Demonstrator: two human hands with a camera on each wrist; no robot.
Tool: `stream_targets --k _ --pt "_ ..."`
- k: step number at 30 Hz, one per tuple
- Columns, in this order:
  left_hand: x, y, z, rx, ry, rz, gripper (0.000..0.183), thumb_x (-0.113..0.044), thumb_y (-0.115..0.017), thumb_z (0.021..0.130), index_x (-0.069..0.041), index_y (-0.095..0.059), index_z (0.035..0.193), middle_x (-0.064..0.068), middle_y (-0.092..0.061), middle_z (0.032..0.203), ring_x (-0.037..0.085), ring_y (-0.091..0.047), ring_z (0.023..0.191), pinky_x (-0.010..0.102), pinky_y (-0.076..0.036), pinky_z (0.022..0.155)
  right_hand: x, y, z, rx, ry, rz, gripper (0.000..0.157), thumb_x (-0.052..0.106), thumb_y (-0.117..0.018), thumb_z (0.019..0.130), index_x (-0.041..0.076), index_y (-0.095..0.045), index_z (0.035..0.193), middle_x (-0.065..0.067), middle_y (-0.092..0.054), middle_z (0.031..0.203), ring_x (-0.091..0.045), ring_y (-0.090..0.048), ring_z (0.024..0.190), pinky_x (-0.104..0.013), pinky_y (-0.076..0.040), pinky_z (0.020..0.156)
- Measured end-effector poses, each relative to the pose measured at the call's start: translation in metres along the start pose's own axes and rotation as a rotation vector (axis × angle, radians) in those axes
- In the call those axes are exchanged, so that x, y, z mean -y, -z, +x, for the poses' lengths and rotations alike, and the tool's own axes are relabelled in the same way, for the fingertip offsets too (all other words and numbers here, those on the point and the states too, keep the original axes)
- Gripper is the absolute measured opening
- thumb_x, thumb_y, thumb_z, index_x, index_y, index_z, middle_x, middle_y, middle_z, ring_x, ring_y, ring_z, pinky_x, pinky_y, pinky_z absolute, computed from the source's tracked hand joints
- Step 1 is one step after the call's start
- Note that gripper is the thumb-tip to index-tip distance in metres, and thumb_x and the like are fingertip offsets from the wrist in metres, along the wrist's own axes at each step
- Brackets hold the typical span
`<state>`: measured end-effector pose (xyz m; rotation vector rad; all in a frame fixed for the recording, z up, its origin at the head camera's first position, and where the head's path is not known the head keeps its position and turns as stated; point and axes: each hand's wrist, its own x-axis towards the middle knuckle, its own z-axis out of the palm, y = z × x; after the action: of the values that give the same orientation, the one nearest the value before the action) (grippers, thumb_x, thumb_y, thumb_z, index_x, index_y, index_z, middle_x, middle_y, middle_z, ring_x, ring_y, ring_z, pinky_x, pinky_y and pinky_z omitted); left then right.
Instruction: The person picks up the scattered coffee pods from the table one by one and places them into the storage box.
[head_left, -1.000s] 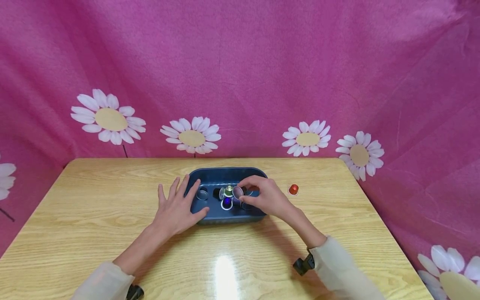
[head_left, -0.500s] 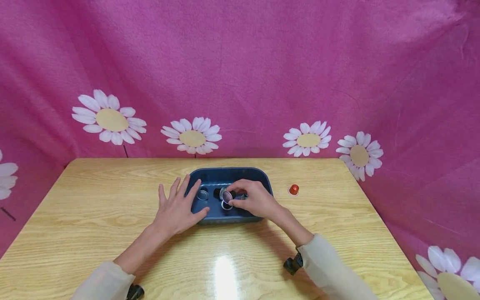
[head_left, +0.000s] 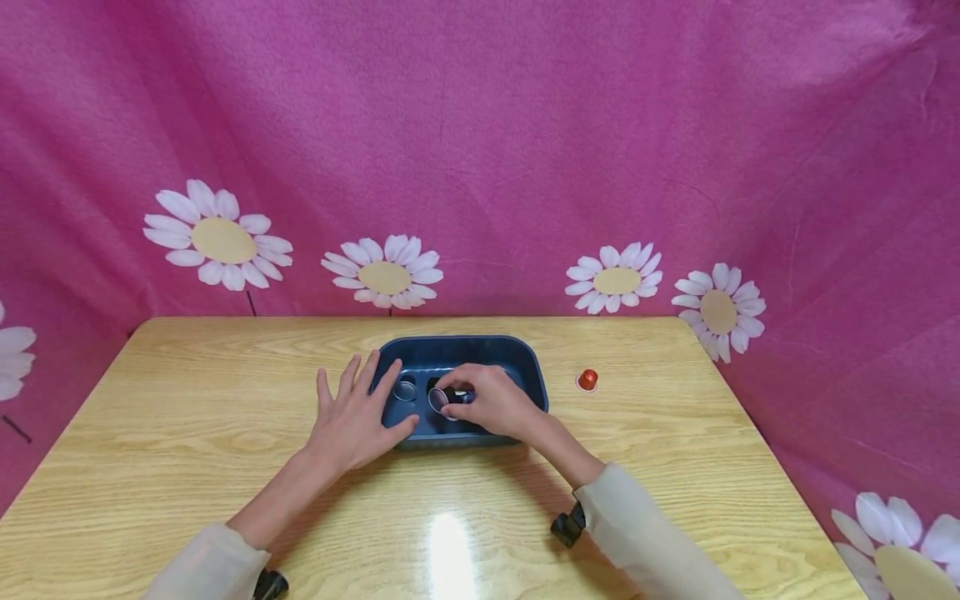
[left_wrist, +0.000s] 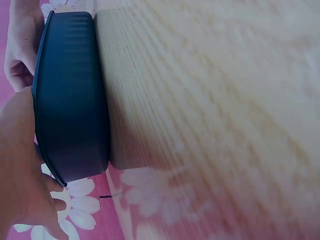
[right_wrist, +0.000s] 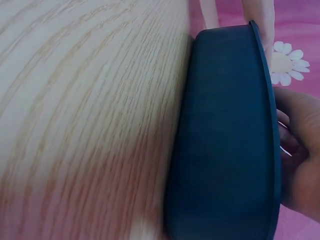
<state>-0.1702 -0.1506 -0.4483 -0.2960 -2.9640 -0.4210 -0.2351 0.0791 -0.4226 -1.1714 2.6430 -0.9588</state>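
A dark blue rectangular bin stands on the table with coffee capsules inside. My left hand is spread over the bin's left end, fingers straight, with fingertips and thumb at its rim. Thumb and fingers of my right hand reach into the bin and pinch a coffee capsule, its round lid facing the head camera. Another capsule lies lid up at the bin's left end. My right hand partly hides more capsules behind the held one. In both wrist views the bin's wall blocks the inside.
A red coffee capsule sits on the wooden table, to the right of the bin. Behind the table hangs a pink cloth printed with white daisies.
My right hand has moved left within the bin, carrying the pinched capsule across and covering the green and blue capsules seen earlier. My left hand stays in place.
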Motion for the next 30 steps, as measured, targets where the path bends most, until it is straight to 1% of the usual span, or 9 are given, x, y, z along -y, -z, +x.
stream_targets --k 4,10,14,24,30 --pt "0.0 0.0 -0.001 0.0 -0.002 0.001 0.087 -0.058 -0.062 0.088 -0.011 -0.035 0.156 0.022 -0.024 0.16 0.046 -0.014 0.145 0.076 0.001 0.107 -0.002 -0.003 0.002 0.009 -0.003 -0.032 0.027 0.016 -0.08 0.086 0.011 -0.074 0.112 0.001 -0.07 0.102 -0.019 -0.064 0.092 -0.03 -0.054 0.079" --pt "0.0 0.0 -0.001 0.0 -0.002 -0.004 0.087 -0.058 -0.062 0.088 -0.011 -0.035 0.156 0.022 -0.024 0.16 0.047 -0.015 0.145 0.076 0.001 0.107 -0.005 -0.006 0.005 0.024 -0.007 -0.039 0.027 0.017 -0.08 0.087 0.011 -0.074 0.113 0.0 -0.071 0.105 -0.018 -0.066 0.095 -0.03 -0.055 0.08" --pt "0.0 0.0 -0.001 0.002 0.0 -0.006 0.087 -0.058 -0.062 0.088 -0.011 -0.035 0.156 0.022 -0.024 0.16 0.047 -0.015 0.145 0.076 0.001 0.107 -0.006 -0.007 0.006 0.036 -0.005 -0.048 0.027 0.017 -0.079 0.087 0.012 -0.074 0.113 0.0 -0.071 0.105 -0.017 -0.066 0.096 -0.027 -0.054 0.079" --pt "0.0 0.001 0.0 0.008 0.002 -0.01 0.087 -0.058 -0.062 0.088 -0.011 -0.034 0.156 0.022 -0.023 0.16 0.046 -0.014 0.145 0.076 0.001 0.107 -0.007 -0.011 0.01 0.06 0.025 -0.077 0.025 0.016 -0.079 0.088 0.012 -0.074 0.111 0.002 -0.071 0.101 -0.008 -0.062 0.088 -0.022 -0.051 0.072" --pt "0.0 0.001 0.0 0.016 0.005 -0.006 0.088 -0.058 -0.062 0.088 -0.011 -0.033 0.156 0.022 -0.023 0.161 0.046 -0.014 0.145 0.076 0.001 0.107 -0.008 -0.014 0.012 0.069 0.021 -0.079 0.025 0.016 -0.079 0.088 0.011 -0.074 0.112 0.002 -0.071 0.1 -0.01 -0.063 0.087 -0.022 -0.05 0.072"
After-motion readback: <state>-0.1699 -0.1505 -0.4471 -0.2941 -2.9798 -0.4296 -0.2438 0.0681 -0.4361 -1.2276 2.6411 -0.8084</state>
